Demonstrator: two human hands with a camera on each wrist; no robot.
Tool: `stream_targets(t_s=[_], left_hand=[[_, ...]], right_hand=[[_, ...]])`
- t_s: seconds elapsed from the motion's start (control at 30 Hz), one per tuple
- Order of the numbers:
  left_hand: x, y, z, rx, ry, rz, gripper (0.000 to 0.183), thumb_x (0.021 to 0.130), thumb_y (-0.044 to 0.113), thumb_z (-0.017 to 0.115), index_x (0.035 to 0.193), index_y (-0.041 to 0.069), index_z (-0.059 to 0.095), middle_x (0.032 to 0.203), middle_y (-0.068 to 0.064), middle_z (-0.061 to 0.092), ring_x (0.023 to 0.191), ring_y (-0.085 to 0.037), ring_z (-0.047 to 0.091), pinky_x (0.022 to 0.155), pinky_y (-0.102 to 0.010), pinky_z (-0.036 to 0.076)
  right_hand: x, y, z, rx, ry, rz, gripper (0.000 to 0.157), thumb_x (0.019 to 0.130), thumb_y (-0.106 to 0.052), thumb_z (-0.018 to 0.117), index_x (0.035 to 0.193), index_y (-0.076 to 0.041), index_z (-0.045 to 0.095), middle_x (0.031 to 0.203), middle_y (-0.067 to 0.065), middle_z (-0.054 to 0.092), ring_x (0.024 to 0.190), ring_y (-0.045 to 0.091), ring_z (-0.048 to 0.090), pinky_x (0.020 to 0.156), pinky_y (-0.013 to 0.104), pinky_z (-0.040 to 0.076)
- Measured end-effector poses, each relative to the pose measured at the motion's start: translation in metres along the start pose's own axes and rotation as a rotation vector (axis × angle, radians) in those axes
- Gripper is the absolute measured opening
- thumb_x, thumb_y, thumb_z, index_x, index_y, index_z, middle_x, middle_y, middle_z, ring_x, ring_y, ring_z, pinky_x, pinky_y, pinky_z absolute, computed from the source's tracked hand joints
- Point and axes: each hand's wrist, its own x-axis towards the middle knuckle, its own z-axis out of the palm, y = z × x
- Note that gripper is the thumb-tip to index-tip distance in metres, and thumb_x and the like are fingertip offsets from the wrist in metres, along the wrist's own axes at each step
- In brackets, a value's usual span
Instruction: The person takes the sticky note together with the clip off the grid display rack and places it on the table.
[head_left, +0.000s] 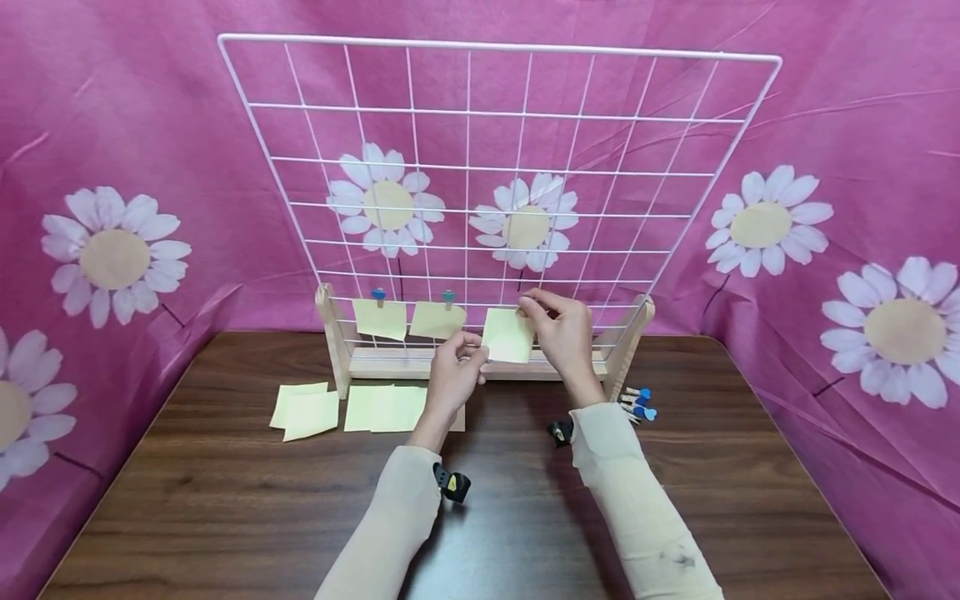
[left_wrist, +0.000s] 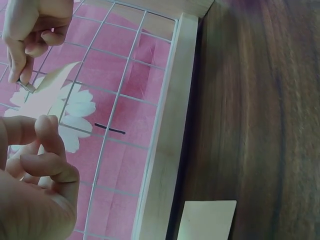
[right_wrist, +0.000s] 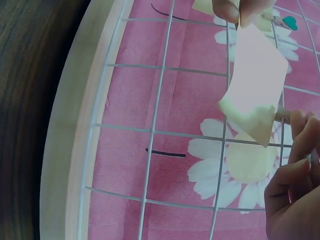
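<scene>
1. Low on the grid [head_left: 467, 168], right of two hung notes [head_left: 380, 319], the note [head_left: 508, 337] is held at the wires; whether it touches them is hard to tell.
2. The left hand [head_left: 452, 371] pinches its lower left edge; the right hand [head_left: 562, 329], fingers curled, pinches a clip [right_wrist: 281, 114] near its top right corner.
3. Best, probably, to level the note with its neighbours and steady it from below while the clip bites paper and wire together.
4. Clipping further in along the top edge should limit drooping.
5. No container shows: the stand [head_left: 375, 362] bears the grid, while loose notes [head_left: 311, 415] and spare clips [head_left: 643, 412] lie on the tabletop [head_left: 510, 517].
</scene>
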Motion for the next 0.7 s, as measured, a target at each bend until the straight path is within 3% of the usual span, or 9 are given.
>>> stream_targets(t_s=[0.13, 0.23, 0.37, 0.47, 0.7], left_hand=[[-0.003, -0.002, -0.005, -0.002, -0.014, -0.006, 0.010, 0.093, 0.004, 0.064, 0.102, 0.000, 0.064, 0.092, -0.025, 0.070, 0.051, -0.009, 0.055, 0.054, -0.024, 0.051], [-0.004, -0.004, -0.009, -0.010, -0.023, -0.013, 0.011, 0.092, 0.005, 0.065, 0.102, 0.000, 0.063, 0.091, -0.023, 0.072, 0.052, -0.012, 0.055, 0.054, -0.021, 0.048], [-0.005, -0.006, -0.013, -0.014, -0.016, -0.011, 0.011, 0.092, 0.005, 0.065, 0.101, 0.000, 0.064, 0.090, -0.022, 0.072, 0.053, -0.017, 0.056, 0.053, -0.021, 0.046], [-0.007, -0.007, -0.016, -0.010, -0.007, -0.009, 0.011, 0.092, 0.004, 0.066, 0.102, 0.000, 0.065, 0.087, -0.020, 0.072, 0.053, -0.021, 0.057, 0.053, -0.022, 0.044], [-0.012, -0.009, -0.024, -0.032, 0.009, -0.017, 0.010, 0.092, 0.004, 0.066, 0.101, 0.000, 0.066, 0.087, -0.023, 0.072, 0.053, -0.020, 0.057, 0.056, -0.027, 0.048]], right_hand=[[0.000, 0.000, -0.002, 0.075, 0.035, 0.012, 0.009, 0.093, -0.009, 0.074, 0.096, -0.002, 0.080, 0.076, 0.012, 0.074, 0.048, 0.012, 0.056, 0.043, 0.017, 0.044], [0.000, 0.001, -0.004, 0.137, 0.068, 0.015, 0.010, 0.092, -0.006, 0.075, 0.097, 0.001, 0.079, 0.078, 0.017, 0.074, 0.042, 0.004, 0.051, 0.041, 0.016, 0.038], [-0.005, -0.019, -0.014, 0.180, 0.075, 0.043, 0.013, 0.092, 0.000, 0.072, 0.101, 0.008, 0.076, 0.082, 0.026, 0.072, 0.041, -0.003, 0.046, 0.040, 0.014, 0.034], [-0.010, -0.034, -0.022, 0.177, 0.080, 0.054, 0.013, 0.092, 0.005, 0.070, 0.103, 0.013, 0.073, 0.084, 0.030, 0.071, 0.041, -0.004, 0.044, 0.041, 0.013, 0.034], [-0.015, -0.030, -0.034, 0.216, 0.083, 0.042, 0.015, 0.093, 0.007, 0.068, 0.104, 0.016, 0.071, 0.082, 0.034, 0.069, 0.040, 0.000, 0.045, 0.042, 0.013, 0.037]])
